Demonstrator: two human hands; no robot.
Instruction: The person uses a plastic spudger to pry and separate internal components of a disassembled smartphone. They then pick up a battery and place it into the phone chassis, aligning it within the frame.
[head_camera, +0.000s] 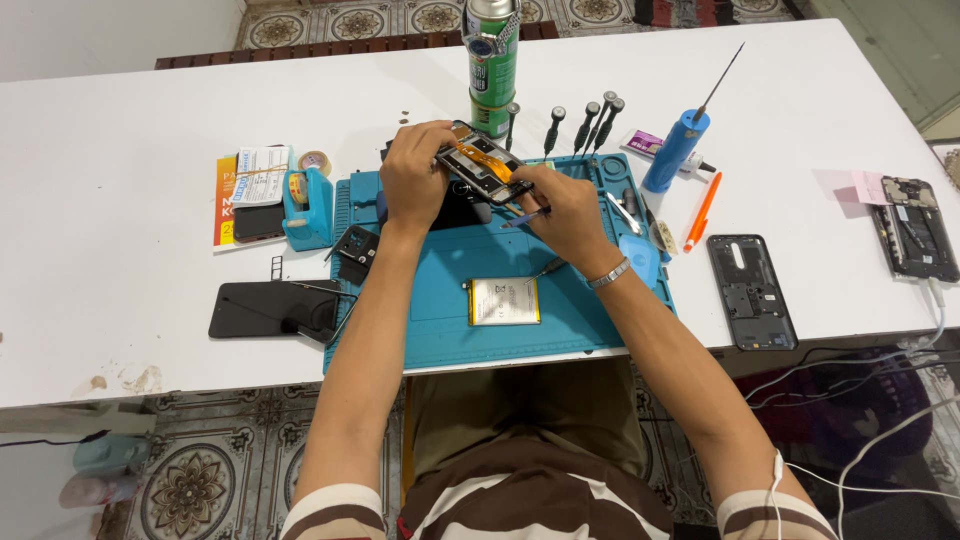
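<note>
Left hand (415, 180) closed around the left end of an opened phone frame (483, 165), held tilted above the far edge of the blue work mat (440, 325), orange flex cable showing inside. Right hand (567, 205) grips the frame's right end and pinches a thin tool (527, 216), tip near the frame. Battery (504, 300) lies flat mid-mat near its front edge. Black phone (270, 308) off the mat's left edge, back cover (751, 290) off its right. Spray can (492, 62) at the table's far edge.

I sat at a long white table (120, 230) under even, bright light. Beneath it lay a patterned tile floor (190, 480) with round floral medallions, and the same tiles (380, 20) ran beyond the far edge.
</note>
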